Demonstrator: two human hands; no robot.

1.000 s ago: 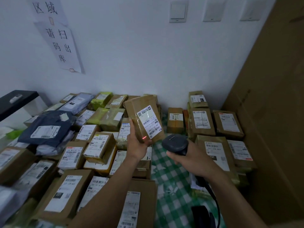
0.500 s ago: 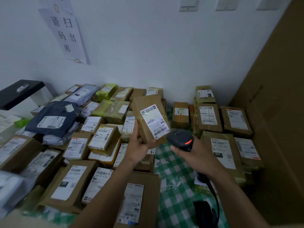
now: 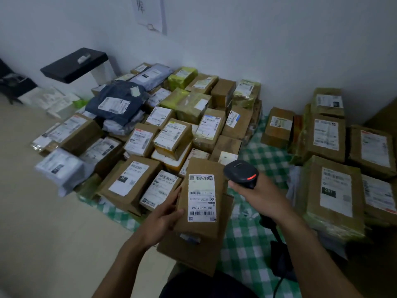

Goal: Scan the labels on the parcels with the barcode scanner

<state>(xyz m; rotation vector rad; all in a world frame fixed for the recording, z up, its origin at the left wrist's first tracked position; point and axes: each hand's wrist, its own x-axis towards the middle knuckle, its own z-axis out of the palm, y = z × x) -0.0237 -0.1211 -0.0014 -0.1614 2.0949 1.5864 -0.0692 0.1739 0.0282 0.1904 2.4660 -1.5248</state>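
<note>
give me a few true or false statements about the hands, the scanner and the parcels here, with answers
1. The left hand holds a brown parcel with its label facing up. True.
2. The right hand is empty. False: it grips the barcode scanner.
3. A red light shows on the scanner's head. True.
4. The parcels lie on a plain blue cloth. False: the cloth is green and white checked.
5. The dark blue mailer bag lies right of the scanner. False: it lies in the pile to the far left.
</note>
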